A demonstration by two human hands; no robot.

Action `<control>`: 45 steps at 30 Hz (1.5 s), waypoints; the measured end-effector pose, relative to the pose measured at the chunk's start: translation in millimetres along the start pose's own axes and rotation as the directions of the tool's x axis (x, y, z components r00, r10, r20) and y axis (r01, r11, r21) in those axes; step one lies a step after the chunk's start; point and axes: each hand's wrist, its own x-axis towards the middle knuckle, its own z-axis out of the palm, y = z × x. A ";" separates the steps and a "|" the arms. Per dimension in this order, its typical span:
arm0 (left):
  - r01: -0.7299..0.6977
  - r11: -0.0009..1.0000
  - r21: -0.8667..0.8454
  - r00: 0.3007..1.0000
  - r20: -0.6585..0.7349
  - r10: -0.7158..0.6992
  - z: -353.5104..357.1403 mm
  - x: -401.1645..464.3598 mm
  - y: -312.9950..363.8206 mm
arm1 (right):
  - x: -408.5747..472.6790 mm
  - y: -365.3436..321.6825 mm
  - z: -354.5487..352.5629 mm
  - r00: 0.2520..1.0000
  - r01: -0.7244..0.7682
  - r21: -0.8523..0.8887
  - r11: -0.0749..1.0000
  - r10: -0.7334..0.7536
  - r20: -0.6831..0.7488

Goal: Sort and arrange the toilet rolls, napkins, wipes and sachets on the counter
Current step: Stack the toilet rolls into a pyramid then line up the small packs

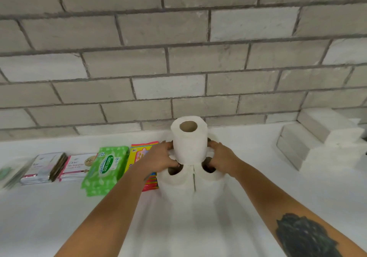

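Toward the far middle of the counter (248,207), left hand (160,157) and right hand (222,157) curl their fingers around the top toilet roll (188,143), best lowered squarely onto the base rolls (190,179), centred before releasing.

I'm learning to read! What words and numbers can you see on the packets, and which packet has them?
"Sanicare": on the green wipes pack.
"15": on that same pack's top corner.
"Dove": on the white and pink sachets.
"20" in a round badge: on those sachets too; the line under "Dove" is too blurred.
Yellow and pink pack: its print is too small to read.
Silver sachets: blurred, unreadable.
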 end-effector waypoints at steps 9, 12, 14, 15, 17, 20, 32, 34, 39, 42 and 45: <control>-0.001 0.999 -0.047 1.000 -0.021 0.000 9.8 -26.9 18.2 | -24.3 11.3 -6.6 0.999 0.028 -0.058 0.998 -0.026 0.023; -0.013 0.997 -0.072 0.999 -0.032 0.011 18.3 -37.7 29.0 | -38.0 21.0 -12.4 0.999 0.039 -0.064 0.997 -0.038 0.025; -0.022 0.997 -0.073 0.999 -0.032 0.020 25.4 -42.9 37.0 | -46.5 29.9 -16.8 0.999 0.040 -0.064 0.997 -0.039 0.021; -0.023 0.997 -0.069 0.999 -0.030 0.021 28.9 -45.2 41.6 | -51.1 34.5 -19.2 0.999 0.037 -0.055 0.998 -0.036 0.021; -0.018 0.996 -0.082 1.000 -0.021 0.017 37.0 -48.2 50.8 | -59.8 45.6 -24.2 0.999 0.029 -0.036 0.999 -0.028 0.022; -0.011 0.994 -0.111 1.000 -0.001 0.011 49.4 -52.8 67.4 | -71.1 63.2 -33.8 1.000 0.018 -0.015 1.000 -0.018 0.016; -0.048 0.978 -0.205 0.999 -0.010 0.047 92.3 -52.4 126.1 | -88.0 119.3 -76.7 0.999 -0.047 -0.004 0.999 0.047 -0.021; -0.042 0.972 -0.229 0.999 -0.026 0.037 96.3 -52.1 132.2 | -89.3 125.6 -81.5 0.997 -0.068 0.049 0.997 0.069 -0.024; -0.049 0.903 -0.426 0.999 -0.013 0.048 99.9 -61.1 129.6 | -106.3 128.8 -90.9 0.997 -0.066 0.326 0.943 0.076 -0.017; 0.014 0.715 -0.699 1.000 0.024 0.004 105.4 -74.2 115.8 | -119.9 132.4 -85.1 0.986 -0.016 0.560 0.828 0.107 -0.131; 0.018 0.467 -0.884 0.996 -0.025 -0.085 125.6 -86.7 103.2 | -126.8 141.1 -69.2 0.965 0.091 0.839 0.536 0.161 -0.207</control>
